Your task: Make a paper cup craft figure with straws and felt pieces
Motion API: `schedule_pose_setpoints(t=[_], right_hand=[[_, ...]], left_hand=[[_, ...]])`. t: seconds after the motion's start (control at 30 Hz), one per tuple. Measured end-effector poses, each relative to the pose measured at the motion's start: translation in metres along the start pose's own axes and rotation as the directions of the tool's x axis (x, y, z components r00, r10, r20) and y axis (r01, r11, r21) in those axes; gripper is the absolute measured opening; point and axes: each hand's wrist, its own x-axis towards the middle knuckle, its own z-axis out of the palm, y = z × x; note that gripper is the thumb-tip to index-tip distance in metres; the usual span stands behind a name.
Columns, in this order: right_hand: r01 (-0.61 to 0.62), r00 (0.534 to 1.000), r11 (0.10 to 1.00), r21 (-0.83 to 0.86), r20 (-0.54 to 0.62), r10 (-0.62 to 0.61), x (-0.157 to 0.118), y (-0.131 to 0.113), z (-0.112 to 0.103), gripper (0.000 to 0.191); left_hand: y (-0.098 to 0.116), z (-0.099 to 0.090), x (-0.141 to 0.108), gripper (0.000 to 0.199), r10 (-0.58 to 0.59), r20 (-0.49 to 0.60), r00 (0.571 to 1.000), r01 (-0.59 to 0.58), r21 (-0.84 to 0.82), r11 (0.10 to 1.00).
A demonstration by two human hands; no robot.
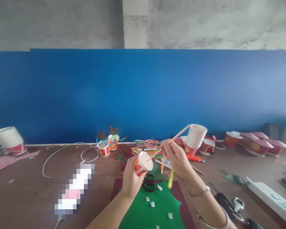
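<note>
My left hand point(130, 178) is wrapped round a small red and white paper cup point(140, 168), tilted with its white round end towards me. My right hand point(175, 156) grips a thin wooden stick point(181, 133), whose lower tip meets that white end. Below the right fingers show an orange strip point(162, 166) and a yellow strip point(171, 178); I cannot tell whether they are held too. Under the hands lies green paper point(138, 210) with several small white pieces point(170, 216) on it. Black-handled scissors point(149, 183) rest just below the cup.
Two cups with dark cat-shaped cutouts point(103, 149) stand at the back. Behind my hands lie coloured sticks point(143, 149), a tall white cup point(196, 135) and an orange cutter point(193, 158). Pink-topped cups point(259, 145) and a power strip point(274, 197) are on the right.
</note>
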Motion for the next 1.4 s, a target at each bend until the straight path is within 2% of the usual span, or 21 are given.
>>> schedule_pose_setpoints(t=[0.17, 0.33, 0.5, 0.57, 0.67, 0.73, 0.8, 0.9, 1.07, 1.27, 1.4], right_hand=[[0.133, 0.983, 0.971, -0.198, 0.149, -0.105, -0.004, 0.0, 0.008, 0.032], [0.161, 0.968, 0.933, -0.323, 0.234, -0.086, -0.006, 0.003, 0.012, 0.03], [0.259, 0.931, 0.87, -0.419, 0.348, -0.109, -0.008, -0.001, 0.02, 0.03], [0.262, 0.918, 0.857, -0.444, 0.388, -0.08, -0.007, 0.004, 0.026, 0.031], [0.201, 0.897, 0.844, -0.497, 0.441, 0.046, -0.004, 0.016, 0.031, 0.03], [0.167, 0.887, 0.847, -0.504, 0.453, 0.095, -0.002, 0.021, 0.031, 0.031], [0.165, 0.901, 0.861, -0.482, 0.43, 0.067, -0.002, 0.02, 0.029, 0.032], [0.196, 0.917, 0.863, -0.465, 0.4, 0.007, -0.005, 0.009, 0.026, 0.031], [0.25, 0.905, 0.81, -0.53, 0.426, -0.001, -0.011, -0.007, 0.03, 0.028], [0.326, 0.89, 0.767, -0.553, 0.454, -0.051, -0.011, -0.007, 0.03, 0.027], [0.321, 0.888, 0.728, -0.606, 0.459, -0.009, -0.01, -0.001, 0.031, 0.028]], left_hand=[[-0.001, 0.001, -0.001, 0.048, 0.047, -0.003, 0.999, -0.047, 0.078, 0.996], [-0.002, 0.002, -0.003, 0.051, 0.053, 0.027, 0.998, -0.056, 0.123, 0.991], [-0.002, 0.003, -0.004, 0.048, 0.089, 0.012, 0.996, -0.09, 0.109, 0.99], [-0.003, 0.003, -0.004, 0.049, 0.092, -0.002, 0.996, -0.092, 0.104, 0.99], [-0.004, 0.003, -0.004, 0.049, 0.108, -0.016, 0.994, -0.106, 0.116, 0.988], [-0.003, 0.003, -0.003, 0.051, 0.133, -0.007, 0.991, -0.131, 0.15, 0.98], [-0.002, 0.002, -0.002, 0.055, 0.162, 0.014, 0.987, -0.162, 0.18, 0.97], [0.001, 0.002, -0.001, 0.058, 0.191, 0.033, 0.981, -0.193, 0.205, 0.959], [0.004, 0.004, -0.001, 0.057, 0.231, 0.029, 0.973, -0.23, 0.254, 0.939], [0.005, 0.004, 0.0, 0.049, 0.159, 0.039, 0.986, -0.164, 0.188, 0.968], [0.005, 0.005, -0.004, 0.05, 0.161, 0.086, 0.983, -0.174, 0.171, 0.97]])
